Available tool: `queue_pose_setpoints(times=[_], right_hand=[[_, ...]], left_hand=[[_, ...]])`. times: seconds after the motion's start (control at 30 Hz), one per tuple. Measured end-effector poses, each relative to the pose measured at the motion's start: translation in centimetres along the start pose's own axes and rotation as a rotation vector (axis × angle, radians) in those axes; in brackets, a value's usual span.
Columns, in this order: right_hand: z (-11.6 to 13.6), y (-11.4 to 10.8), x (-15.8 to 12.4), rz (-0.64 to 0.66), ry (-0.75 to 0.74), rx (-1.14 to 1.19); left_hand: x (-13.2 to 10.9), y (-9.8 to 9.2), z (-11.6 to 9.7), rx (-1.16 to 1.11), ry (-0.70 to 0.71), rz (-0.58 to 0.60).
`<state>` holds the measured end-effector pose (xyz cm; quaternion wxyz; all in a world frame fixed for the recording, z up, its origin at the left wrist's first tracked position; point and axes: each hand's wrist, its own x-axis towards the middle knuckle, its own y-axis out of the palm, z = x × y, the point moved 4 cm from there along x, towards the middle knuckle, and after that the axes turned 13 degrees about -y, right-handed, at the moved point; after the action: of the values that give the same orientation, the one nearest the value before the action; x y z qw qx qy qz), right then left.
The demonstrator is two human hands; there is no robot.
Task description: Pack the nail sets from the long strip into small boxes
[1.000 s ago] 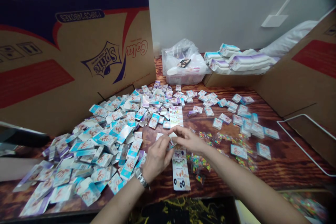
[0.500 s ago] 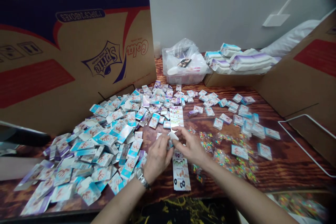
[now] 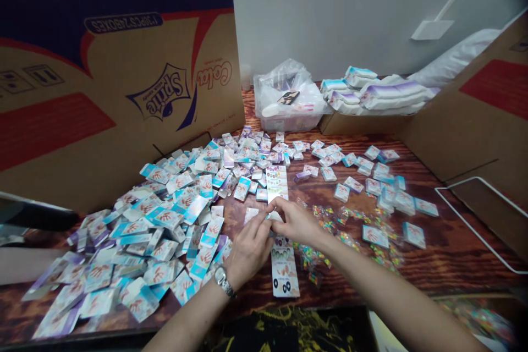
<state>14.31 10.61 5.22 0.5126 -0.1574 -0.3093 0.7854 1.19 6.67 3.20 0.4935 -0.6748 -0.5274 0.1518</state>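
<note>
Both hands meet over a printed strip [image 3: 284, 278] that lies lengthwise on the table, its far part [image 3: 276, 182] showing beyond my fingers. My left hand [image 3: 251, 245], with a metal watch on the wrist, has its fingers closed around a small white box [image 3: 274, 216]. From the other side my right hand [image 3: 295, 223] pinches the same box. Fingers cover most of it. To the left spreads a large pile of small blue, purple and white boxes [image 3: 165, 217]. Right of my hands lie clear packets of colourful pieces [image 3: 346, 239].
Small boxes [image 3: 388, 192] are scattered at the right. A big cardboard box [image 3: 124, 82] stands at the back left, another carton [image 3: 474, 121] at the right. A clear tub [image 3: 289, 121] and wrapped packs [image 3: 388, 96] sit behind. Another person's arm [image 3: 28, 265] shows far left.
My right hand has shifted slightly, its fingers now more over the small white box. My left hand has turned a little and its fingers lie flatter. The strip has barely moved.
</note>
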Motion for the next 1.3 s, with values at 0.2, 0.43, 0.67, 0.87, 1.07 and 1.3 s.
queue_pose_setpoints(times=[0.2,0.43,0.67,0.87,1.07,1.3], right_hand=[[-0.7,0.4,-0.7,-0.042,-0.038,0.223],[0.1,0.4,-2.0,-0.157,-0.133,0.315],[0.5,1.0,-2.4,-0.270,-0.107,0.403],[0.1,1.5,-2.7,-0.333,-0.045,0.413],[0.4,1.3,-2.5,-0.346,-0.030,0.465],[-0.2,2.1,-2.2,-0.372,0.042,0.579]], left_hand=[[0.5,0.1,0.5,0.018,-0.042,0.060],[0.6,0.1,0.5,0.001,-0.083,0.040],[0.3,-0.1,0.5,0.038,-0.030,-0.055],[0.0,0.0,0.6,0.016,-0.011,-0.131],[0.0,-0.1,0.5,0.029,-0.031,-0.142],[0.0,-0.1,0.5,0.023,-0.048,-0.169]])
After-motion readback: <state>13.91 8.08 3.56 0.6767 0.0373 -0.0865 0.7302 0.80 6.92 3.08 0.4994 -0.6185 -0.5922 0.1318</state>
